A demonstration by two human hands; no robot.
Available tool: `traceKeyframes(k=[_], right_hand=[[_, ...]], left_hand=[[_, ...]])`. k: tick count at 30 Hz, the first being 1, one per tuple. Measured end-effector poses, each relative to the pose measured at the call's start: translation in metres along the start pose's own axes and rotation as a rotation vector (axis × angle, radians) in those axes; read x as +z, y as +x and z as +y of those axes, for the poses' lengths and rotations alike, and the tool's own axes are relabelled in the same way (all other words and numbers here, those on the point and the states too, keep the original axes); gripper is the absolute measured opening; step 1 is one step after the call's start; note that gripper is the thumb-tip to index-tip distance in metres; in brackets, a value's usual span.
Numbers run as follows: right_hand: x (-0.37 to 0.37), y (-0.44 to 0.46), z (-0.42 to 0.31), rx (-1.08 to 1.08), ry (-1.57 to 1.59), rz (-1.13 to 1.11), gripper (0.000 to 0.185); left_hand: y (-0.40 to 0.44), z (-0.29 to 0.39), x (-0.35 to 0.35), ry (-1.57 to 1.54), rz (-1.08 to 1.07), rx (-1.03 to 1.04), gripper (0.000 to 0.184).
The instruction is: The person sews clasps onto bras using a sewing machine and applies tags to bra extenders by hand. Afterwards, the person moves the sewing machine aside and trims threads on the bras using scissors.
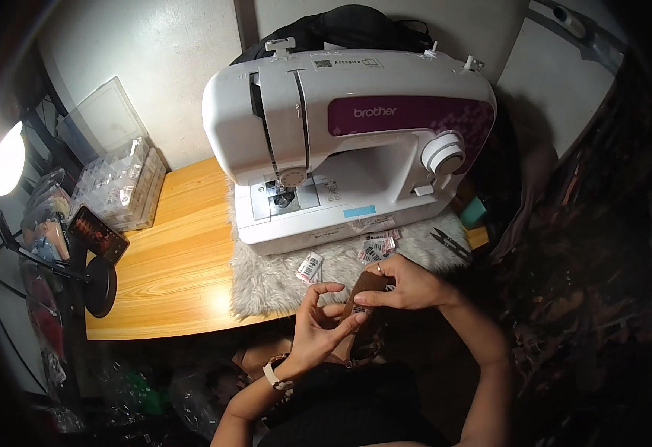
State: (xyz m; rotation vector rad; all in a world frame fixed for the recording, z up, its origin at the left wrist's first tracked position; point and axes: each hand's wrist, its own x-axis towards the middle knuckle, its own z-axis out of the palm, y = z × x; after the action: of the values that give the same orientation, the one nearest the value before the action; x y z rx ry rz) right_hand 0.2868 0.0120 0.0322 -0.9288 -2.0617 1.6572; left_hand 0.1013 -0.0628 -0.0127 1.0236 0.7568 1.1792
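Right hand (402,287) has the brown piece (371,282) pinched, around 5 o'clock from the sewing machine's (348,141) middle. Left hand (317,331) has its thumb by the small printed label (359,309), can't tell if it's gripping. Looks light, bendy, not fragile or slick; I'd pinch the edges, clear of the label.

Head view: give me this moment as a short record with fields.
Right hand: holds a brown piece
Left hand: at the piece's lower part; grip unclear
Left wrist: pale band
Machine: white sewing machine, marked "brother"
Under machine: grey furry mat on a wooden desk
On mat: printed tags; dark snips to their right
Desk's left side: lit lamp, phone, clear compartment boxes
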Motion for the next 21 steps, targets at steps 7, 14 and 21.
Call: traceKeyframes(k=[7, 14, 21], right_hand=[[-0.001, 0.001, -0.012, -0.012, 0.044, -0.046, 0.018], [0.005, -0.001, -0.017, -0.089, -0.203, 0.049, 0.018], [0.002, -0.029, -0.069, -0.262, -0.395, 0.282, 0.012]], left_hand=[[0.0, 0.004, -0.005, -0.055, -0.025, -0.037, 0.042], [0.005, 0.008, -0.013, -0.001, -0.105, -0.042, 0.047], [0.005, 0.002, -0.045, 0.612, -0.601, 0.004, 0.082]])
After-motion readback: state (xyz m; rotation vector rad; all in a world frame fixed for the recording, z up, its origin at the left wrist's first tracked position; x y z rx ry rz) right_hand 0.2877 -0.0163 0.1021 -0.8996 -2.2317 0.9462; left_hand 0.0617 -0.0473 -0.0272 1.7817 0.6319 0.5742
